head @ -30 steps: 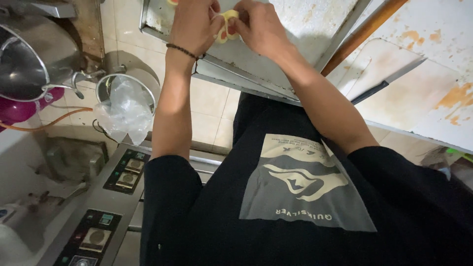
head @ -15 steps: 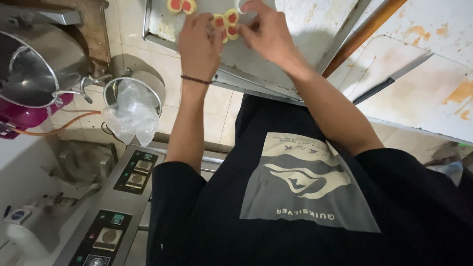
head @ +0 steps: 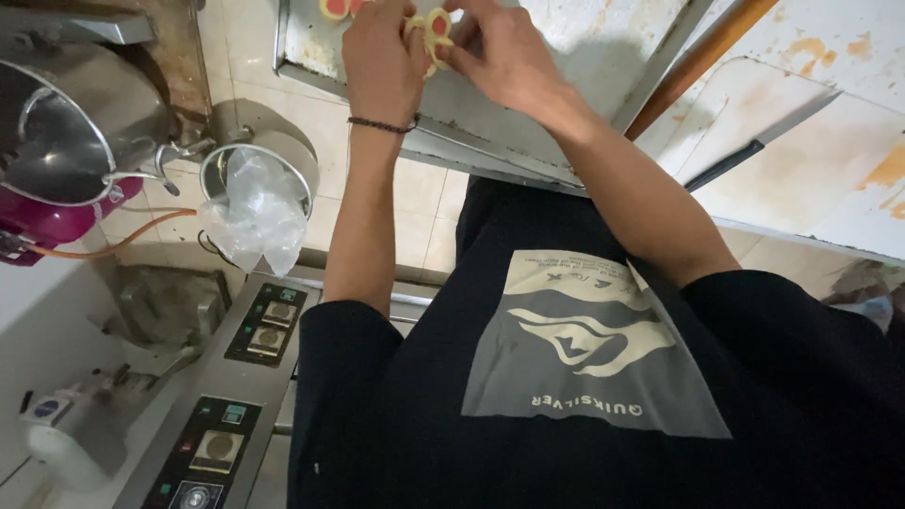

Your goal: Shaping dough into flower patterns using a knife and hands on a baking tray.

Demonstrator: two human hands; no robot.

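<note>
Two hands, left (head: 382,58) and right (head: 500,57), pinched together on one yellow-and-red piece (head: 432,30) at 12 o'clock, raised over the tray (head: 490,104) for handling; bucket (head: 259,155) at 9.

Small white-and-blue label (head: 44,409) on the white appliance at lower left; clear plastic bag (head: 253,212) lining the steel bucket.

Pastry piece (head: 332,8) cut by top edge; left hand (head: 382,57) fingers hidden behind knuckles.

Dim, even indoor light; soft shadows. Faint glare on the round steel mixing bowl (head: 71,127). Slight blur throughout, edges stretched.
</note>
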